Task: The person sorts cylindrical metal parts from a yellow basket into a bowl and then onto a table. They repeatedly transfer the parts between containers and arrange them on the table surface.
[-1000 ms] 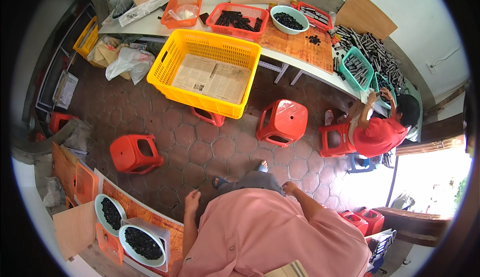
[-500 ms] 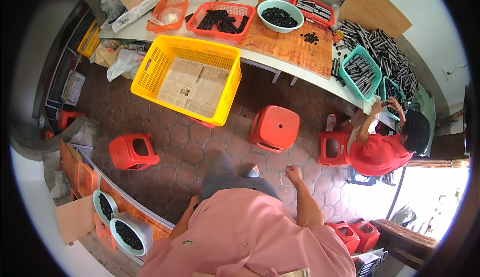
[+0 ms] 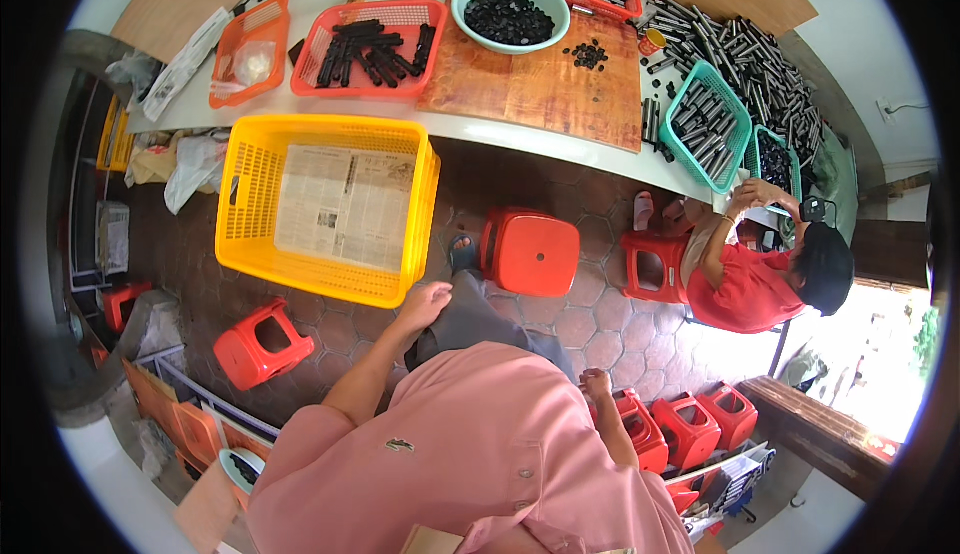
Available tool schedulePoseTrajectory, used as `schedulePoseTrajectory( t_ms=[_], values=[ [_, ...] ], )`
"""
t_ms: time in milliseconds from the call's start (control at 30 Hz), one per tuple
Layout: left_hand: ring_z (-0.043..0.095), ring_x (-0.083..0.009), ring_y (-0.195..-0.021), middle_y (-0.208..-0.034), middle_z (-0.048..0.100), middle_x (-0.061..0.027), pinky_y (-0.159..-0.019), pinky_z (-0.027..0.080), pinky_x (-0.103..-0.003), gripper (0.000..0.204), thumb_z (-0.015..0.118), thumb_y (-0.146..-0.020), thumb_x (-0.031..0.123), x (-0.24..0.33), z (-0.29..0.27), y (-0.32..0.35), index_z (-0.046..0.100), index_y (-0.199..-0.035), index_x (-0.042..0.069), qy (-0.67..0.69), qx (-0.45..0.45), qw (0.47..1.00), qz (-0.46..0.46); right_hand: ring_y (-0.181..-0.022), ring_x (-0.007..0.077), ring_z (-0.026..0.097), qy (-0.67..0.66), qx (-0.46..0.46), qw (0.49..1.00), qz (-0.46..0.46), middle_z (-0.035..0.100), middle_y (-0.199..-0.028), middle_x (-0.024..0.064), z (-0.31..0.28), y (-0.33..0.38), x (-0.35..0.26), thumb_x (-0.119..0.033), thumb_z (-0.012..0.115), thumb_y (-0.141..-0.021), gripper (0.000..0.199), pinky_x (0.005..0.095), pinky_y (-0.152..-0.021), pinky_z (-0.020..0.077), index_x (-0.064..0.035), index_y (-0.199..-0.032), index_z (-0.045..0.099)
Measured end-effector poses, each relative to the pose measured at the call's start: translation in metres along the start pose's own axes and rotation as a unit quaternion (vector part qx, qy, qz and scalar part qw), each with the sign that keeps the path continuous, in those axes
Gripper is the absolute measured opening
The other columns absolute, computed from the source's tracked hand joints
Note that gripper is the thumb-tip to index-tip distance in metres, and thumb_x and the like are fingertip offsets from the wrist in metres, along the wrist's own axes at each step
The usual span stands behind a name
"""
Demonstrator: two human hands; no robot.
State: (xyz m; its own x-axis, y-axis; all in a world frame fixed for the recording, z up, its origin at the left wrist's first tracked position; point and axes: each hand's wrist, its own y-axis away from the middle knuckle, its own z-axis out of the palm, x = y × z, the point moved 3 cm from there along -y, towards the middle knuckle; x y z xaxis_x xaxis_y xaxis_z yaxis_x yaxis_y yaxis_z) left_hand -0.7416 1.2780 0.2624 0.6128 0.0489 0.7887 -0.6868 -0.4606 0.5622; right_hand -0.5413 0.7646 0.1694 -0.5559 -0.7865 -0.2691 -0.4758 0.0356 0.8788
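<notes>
I stand in front of a long table, with both arms apart from the work on it. My left hand [image 3: 425, 306] is loosely curled, with nothing seen in it, close to the near right corner of a yellow plastic crate [image 3: 420, 224]. Newspaper [image 3: 345, 204] lines the bottom of that crate. My right hand [image 3: 595, 384] hangs by my right side with its fingers curled in and nothing seen in them. A red stool [image 3: 535, 252] stands ahead of me, between the crate and a seated co-worker.
On the table [image 3: 560, 169] are a red basket [image 3: 370, 86] of black tubes, a pale bowl [image 3: 480, 42] of black pieces, a green basket [image 3: 745, 134] and heaped tubes [image 3: 760, 84]. A co-worker [image 3: 750, 289] sits at right. Red stools [image 3: 262, 344] stand at left and behind.
I have stepped forward, so the table and crate appear nearer. My left hand has swung forward beside the crate, while my right hand has moved back toward my side.
</notes>
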Motion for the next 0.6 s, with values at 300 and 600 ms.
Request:
schedulePoseTrajectory(
  t_ms=[300, 600],
  values=[
    [0.068, -0.0277, -0.105, -0.113, 0.07, -0.0176, -0.093, 0.052, -0.036, 0.037, 0.06, -0.096, 0.027, 0.036, -0.031, -0.089, 0.063, -0.124, 0.003, -0.042, -0.07, 0.996, -0.021, -0.082, 0.0291, 0.071, 0.16, 0.136, 0.966, -0.151, 0.073, -0.088, 0.0191, 0.003, 0.031, -0.159, -0.006, 0.051, -0.075, 0.038, 0.0378, -0.076, 0.0553, -0.0003, -0.107, 0.072],
    [0.068, -0.0306, -0.103, -0.11, 0.071, -0.0185, -0.089, 0.053, -0.038, 0.038, 0.061, -0.093, 0.027, 0.03, 0.007, -0.111, 0.065, -0.123, 0.004, -0.001, 0.025, 0.996, -0.08, -0.096, 0.0269, 0.07, 0.118, 0.193, 0.938, -0.262, 0.072, -0.101, 0.0188, -0.071, -0.035, -0.275, 0.002, 0.055, -0.082, 0.03, 0.0361, -0.089, 0.0531, 0.0033, -0.108, 0.069]
  ],
)
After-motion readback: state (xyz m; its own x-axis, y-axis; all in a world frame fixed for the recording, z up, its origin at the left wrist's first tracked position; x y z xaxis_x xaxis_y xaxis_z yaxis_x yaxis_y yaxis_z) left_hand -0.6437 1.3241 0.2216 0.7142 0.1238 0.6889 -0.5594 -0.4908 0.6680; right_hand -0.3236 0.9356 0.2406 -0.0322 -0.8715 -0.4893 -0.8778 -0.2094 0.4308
